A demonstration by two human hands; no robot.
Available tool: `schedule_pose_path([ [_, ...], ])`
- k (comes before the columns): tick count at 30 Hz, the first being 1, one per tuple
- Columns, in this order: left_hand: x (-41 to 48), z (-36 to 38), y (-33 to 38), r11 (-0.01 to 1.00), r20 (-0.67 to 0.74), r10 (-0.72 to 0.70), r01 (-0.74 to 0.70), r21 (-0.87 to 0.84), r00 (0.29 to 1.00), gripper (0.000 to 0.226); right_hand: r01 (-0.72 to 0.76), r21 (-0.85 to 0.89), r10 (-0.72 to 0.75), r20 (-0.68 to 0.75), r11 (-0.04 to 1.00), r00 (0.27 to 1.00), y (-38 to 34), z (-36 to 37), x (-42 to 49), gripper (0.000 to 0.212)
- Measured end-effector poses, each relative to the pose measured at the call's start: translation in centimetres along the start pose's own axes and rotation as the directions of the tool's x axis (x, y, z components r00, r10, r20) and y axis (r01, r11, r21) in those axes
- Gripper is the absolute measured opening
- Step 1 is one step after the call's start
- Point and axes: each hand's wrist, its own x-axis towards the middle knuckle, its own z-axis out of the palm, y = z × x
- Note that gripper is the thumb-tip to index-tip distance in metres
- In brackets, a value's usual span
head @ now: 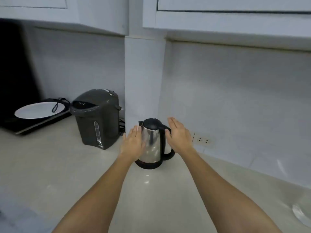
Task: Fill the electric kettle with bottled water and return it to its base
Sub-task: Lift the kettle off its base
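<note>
A stainless steel electric kettle with a black lid and black handle stands on its black base on the pale countertop, near the white corner pillar. My left hand is flat with straight fingers against the kettle's left side. On the other side, my right hand has its fingers straight beside the handle, and its thumb touches the top of the handle. Neither hand grips anything. No water bottle is in view.
A dark grey thermo pot stands left of the kettle. Further left, a white plate lies on a black induction cooker. A wall socket sits low on the right wall. Upper cabinets hang overhead.
</note>
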Motion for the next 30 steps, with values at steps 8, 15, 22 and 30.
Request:
schedule_pose_path([
  [8, 2.6, 2.6, -2.5, 0.99, 0.124, 0.038, -0.021, -0.137, 0.992, 0.073, -0.097, -0.014, 0.098, 0.072, 0.995, 0.993, -2.7, 3.6, 2.9, 0.054],
  [15, 3.4, 5.0, -3.2, 0.965, 0.162, 0.049, -0.004, -0.263, 0.986, 0.079, -0.13, -0.06, 0.136, 0.102, 0.99, 0.985, -2.2, 6.1, 3.5, 0.054],
  [22, 4.0, 6.9, -2.5, 0.933, 0.085, 0.043, -0.01, -0.36, 0.995, 0.089, -0.128, -0.09, 0.136, 0.1, 0.988, 0.986, -2.6, 7.4, 4.3, 0.056],
  [30, 4.4, 8.6, -2.1, 0.892, 0.037, -0.01, 0.026, -0.452, 0.999, 0.099, -0.186, -0.074, 0.193, 0.104, 0.98, 0.976, -3.4, 8.1, 7.5, 0.057],
])
